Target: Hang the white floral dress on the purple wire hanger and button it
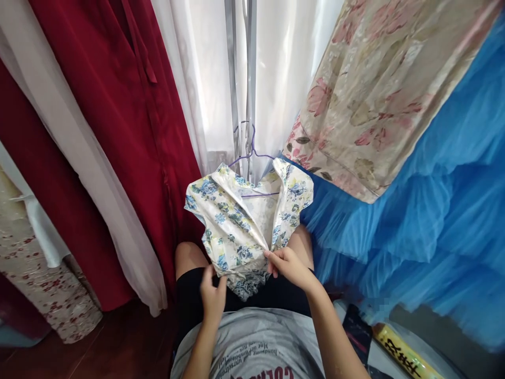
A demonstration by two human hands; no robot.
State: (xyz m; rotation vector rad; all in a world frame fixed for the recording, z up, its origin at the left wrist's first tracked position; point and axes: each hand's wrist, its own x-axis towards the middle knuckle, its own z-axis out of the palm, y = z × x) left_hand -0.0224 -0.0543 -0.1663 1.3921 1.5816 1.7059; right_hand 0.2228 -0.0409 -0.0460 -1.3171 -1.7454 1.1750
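A small white garment with blue and yellow flowers (236,221) hangs on a purple wire hanger (252,152) and rests over my knees. My left hand (213,297) is closed on the garment's lower left front edge. My right hand (286,266) pinches the front opening near the middle, fingers pressed together on the cloth. Both hands sit just above my lap, close to each other.
A dark red garment (118,131) and white sheer fabric (213,79) hang at left and centre. A beige floral garment (379,89) and blue tulle (434,210) hang at right. Metal rack poles (240,79) stand behind. A yellow printed tube (398,352) lies at lower right.
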